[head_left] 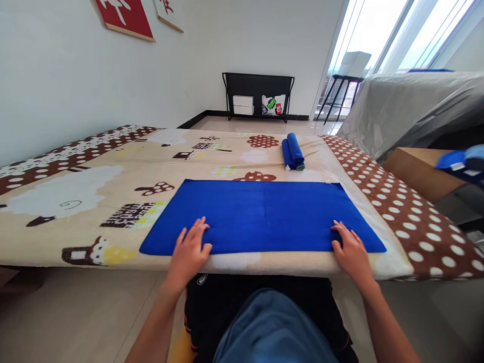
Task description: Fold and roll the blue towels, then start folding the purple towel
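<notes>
A blue cloth (264, 217), like a towel, lies spread flat near the front edge of a surface covered by a patterned blanket (227, 259). My left hand (190, 249) rests on the cloth's near edge, left of its middle, with fingers apart. Toward the right end, my right hand (350, 249) lies on the same near edge, its fingers also spread. Neither hand grips the fabric. Beyond the cloth's far edge, right of the middle, are rolled blue cloths (293, 152) lying side by side.
At the right stands a cardboard box (416, 169) with blue cloths (459, 164) on it. Behind it is a plastic-covered piece of furniture (423, 101). A black rack (259, 93) stands at the far wall, and a stool (340, 96) by the window carries a white box.
</notes>
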Demonstrator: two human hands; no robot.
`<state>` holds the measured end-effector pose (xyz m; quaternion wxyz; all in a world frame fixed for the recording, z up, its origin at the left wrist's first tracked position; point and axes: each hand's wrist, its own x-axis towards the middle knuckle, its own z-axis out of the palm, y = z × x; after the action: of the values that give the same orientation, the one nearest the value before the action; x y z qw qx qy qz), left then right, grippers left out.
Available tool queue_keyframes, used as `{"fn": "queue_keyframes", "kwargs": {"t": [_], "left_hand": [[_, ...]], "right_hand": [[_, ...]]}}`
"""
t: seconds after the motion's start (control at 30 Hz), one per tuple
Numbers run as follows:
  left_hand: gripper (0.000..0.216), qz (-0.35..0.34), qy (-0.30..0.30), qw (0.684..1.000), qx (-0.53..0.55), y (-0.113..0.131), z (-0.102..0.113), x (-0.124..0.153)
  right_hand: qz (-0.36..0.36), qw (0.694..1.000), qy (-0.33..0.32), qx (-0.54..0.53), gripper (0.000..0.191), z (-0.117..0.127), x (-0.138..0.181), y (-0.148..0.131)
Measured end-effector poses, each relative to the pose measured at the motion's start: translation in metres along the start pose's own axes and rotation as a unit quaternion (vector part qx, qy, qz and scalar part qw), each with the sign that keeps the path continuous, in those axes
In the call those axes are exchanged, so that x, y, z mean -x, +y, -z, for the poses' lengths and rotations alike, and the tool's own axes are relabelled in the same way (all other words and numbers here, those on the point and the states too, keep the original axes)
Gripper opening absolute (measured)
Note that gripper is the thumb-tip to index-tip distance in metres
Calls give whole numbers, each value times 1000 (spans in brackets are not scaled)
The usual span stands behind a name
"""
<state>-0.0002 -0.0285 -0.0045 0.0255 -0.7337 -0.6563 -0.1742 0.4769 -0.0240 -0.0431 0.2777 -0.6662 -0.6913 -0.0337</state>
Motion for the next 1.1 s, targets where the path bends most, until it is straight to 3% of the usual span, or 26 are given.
{"fn": "queue_keyframes", "kwargs": {"t": [0.13,0.2,0.27,0.33,0.43,0.53,0.6,0.67,0.73,0.8,0.87,1.03,1.1], "left_hand": [[38,140,108,984,-15,-75,7,16],[38,180,144,973,-25,-91,11,21],[38,209,177,961,-47,-87,16,23],[41,215,209,952,-60,-64,23,20],[44,147,202,968,-26,-2,29,0],[49,23,87,996,25,74,19,-35],[55,-35,4,998,55,118,3,-60],[57,-74,-63,993,73,147,-16,-77],[56,-96,-95,988,76,155,-31,-85],[55,-84,-87,991,63,139,-38,-83],[54,-39,-58,997,37,101,-35,-75],[52,97,8,995,-24,-31,-5,-38],[52,146,44,988,-35,-70,5,-25]], "right_hand": [[-118,992,43,-5,38,14,10,74],[-166,985,51,-6,39,19,14,95],[-173,983,66,16,40,22,13,100],[-146,984,93,39,41,24,7,86],[-82,992,99,3,46,23,-13,30],[32,998,8,-62,50,7,-36,-53],[122,986,-80,-75,53,-12,-49,-108],[164,977,-108,-83,54,-32,-56,-148],[178,974,-122,-74,53,-47,-59,-167],[164,978,-121,-47,51,-51,-58,-160],[127,986,-106,-19,50,-44,-55,-129],[-15,998,-28,55,49,-6,-39,8],[-57,993,-12,99,49,5,-32,56]]}}
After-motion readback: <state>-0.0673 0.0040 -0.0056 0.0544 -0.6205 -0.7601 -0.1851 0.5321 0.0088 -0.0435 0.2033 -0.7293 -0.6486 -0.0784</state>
